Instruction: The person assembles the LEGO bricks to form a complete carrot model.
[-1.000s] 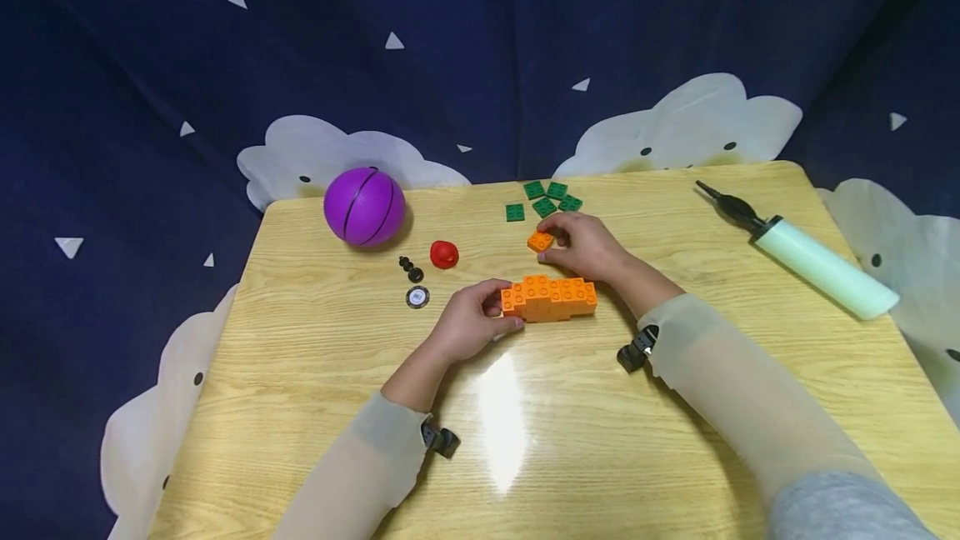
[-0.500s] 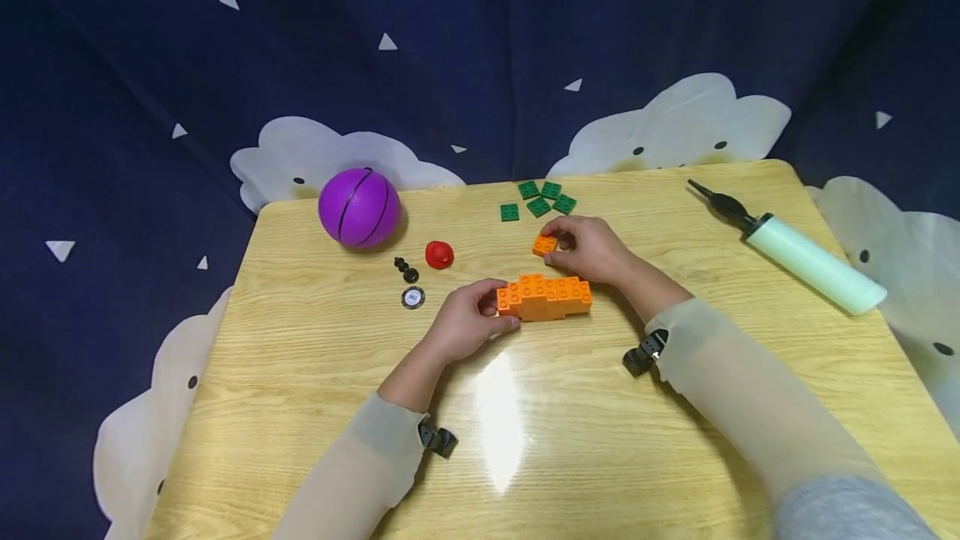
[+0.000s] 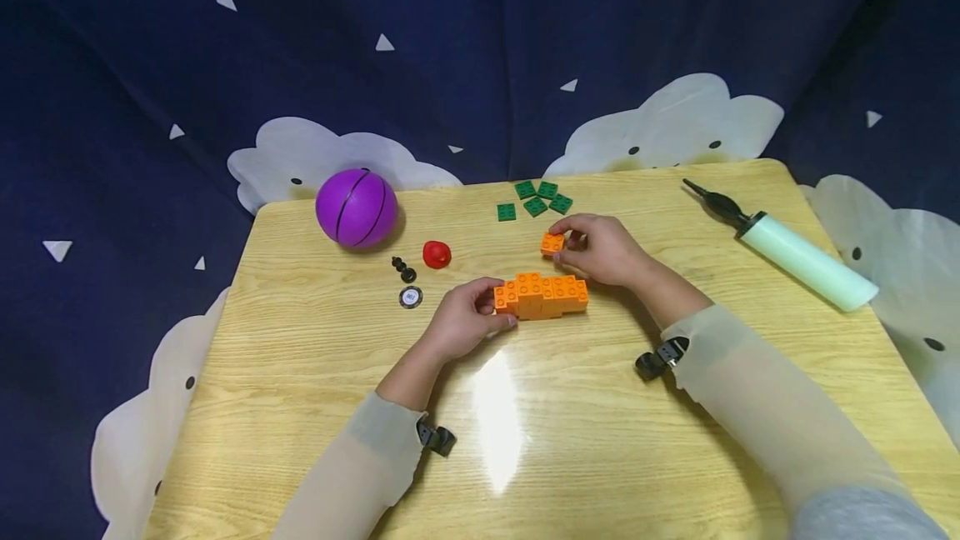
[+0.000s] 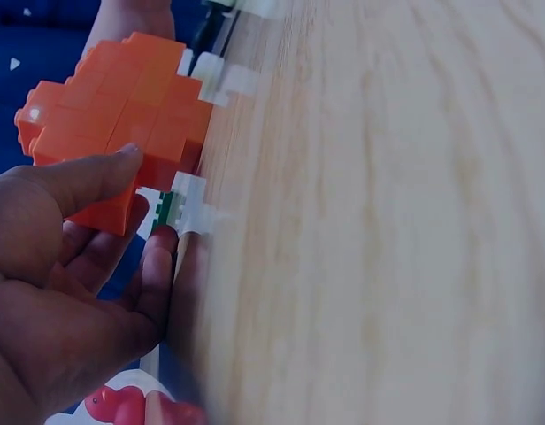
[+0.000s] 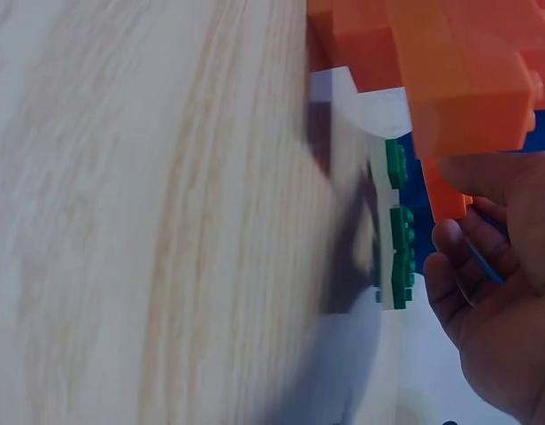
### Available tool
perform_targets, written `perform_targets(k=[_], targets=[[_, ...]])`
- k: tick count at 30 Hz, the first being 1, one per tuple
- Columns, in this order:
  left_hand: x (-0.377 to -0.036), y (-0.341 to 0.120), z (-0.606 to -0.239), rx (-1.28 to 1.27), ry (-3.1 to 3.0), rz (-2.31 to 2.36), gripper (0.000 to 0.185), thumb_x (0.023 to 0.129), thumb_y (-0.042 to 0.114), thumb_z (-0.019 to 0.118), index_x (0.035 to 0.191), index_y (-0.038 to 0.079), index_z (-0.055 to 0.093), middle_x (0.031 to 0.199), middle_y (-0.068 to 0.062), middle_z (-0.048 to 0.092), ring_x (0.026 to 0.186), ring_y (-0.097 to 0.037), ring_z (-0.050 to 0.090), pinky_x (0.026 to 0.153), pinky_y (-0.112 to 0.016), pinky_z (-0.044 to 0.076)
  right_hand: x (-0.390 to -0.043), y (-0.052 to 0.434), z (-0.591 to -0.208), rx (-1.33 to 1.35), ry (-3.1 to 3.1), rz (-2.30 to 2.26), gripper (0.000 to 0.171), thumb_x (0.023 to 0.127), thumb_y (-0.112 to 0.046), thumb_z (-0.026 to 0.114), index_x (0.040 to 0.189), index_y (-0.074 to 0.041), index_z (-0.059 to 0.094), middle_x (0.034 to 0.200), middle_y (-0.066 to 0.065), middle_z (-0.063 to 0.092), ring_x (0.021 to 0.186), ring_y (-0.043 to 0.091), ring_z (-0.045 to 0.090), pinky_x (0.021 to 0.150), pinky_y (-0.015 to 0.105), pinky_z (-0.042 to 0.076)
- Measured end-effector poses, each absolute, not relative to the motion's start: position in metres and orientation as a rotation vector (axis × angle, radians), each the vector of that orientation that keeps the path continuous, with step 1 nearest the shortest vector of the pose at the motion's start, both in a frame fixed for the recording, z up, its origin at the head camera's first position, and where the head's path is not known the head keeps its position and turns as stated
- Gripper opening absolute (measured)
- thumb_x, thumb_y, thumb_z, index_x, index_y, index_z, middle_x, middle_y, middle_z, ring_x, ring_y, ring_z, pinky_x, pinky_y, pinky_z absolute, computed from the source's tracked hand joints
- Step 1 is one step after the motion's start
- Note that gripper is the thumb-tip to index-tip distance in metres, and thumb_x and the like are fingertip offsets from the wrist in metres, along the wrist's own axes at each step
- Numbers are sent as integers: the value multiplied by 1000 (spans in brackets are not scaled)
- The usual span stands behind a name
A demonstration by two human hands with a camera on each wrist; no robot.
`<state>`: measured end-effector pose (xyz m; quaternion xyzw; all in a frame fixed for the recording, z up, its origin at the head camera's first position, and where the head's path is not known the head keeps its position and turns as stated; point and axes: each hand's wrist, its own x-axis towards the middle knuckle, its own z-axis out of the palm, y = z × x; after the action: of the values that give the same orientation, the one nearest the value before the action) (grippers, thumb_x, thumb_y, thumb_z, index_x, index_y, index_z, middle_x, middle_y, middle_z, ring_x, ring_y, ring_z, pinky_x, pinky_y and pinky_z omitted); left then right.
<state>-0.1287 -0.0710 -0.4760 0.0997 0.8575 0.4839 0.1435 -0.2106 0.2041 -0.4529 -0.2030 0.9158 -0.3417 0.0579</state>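
Table [image 3: 570, 440] of pale wood bears everything here, with a purple ball [image 3: 356, 208] at its far left and a mint-green pump [image 3: 798, 261] at its far right. At the centre lies an orange block assembly [image 3: 542, 296], its left end gripped by the curled fingers and thumb of the left hand [image 3: 459, 322]. Just behind it, the right hand [image 3: 603, 250] pinches a small orange brick [image 3: 552, 243] between thumb and fingertips. Green plates [image 3: 534, 199] lie beyond, a red piece [image 3: 437, 254] to the left.

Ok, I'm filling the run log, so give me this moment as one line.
left hand: grips brick row end | right hand: pinches small brick behind row | green plates: untouched | table
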Motion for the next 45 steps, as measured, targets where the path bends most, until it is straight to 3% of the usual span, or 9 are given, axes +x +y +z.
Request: perform_targets(k=[9,29,45], targets=[[-128,-71,-476,277,2467,1404,54,87,22,86,136,13,66,94,-7,61,86,-20,53,76,-35,44,-200,209,-442,-671,2782,-1110,31,94,-16,77,124,-12,72,110,5,71,86,22,61,78,39,53],[-126,-69,-474,216,2438,1426,56,86,23,87,137,15,67,108,0,67,96,-21,57,86,-36,49,-167,214,-415,-736,2769,-1185,35,95,-17,76,129,-16,72,126,1,70,101,19,63,84,45,55],[-127,-69,-474,222,2445,1423,54,86,22,87,135,14,67,102,-1,65,93,-21,56,83,-36,48,-147,210,-407,-871,2722,-1183,34,96,-14,74,130,-17,71,129,-1,69,104,19,63,84,43,56]])
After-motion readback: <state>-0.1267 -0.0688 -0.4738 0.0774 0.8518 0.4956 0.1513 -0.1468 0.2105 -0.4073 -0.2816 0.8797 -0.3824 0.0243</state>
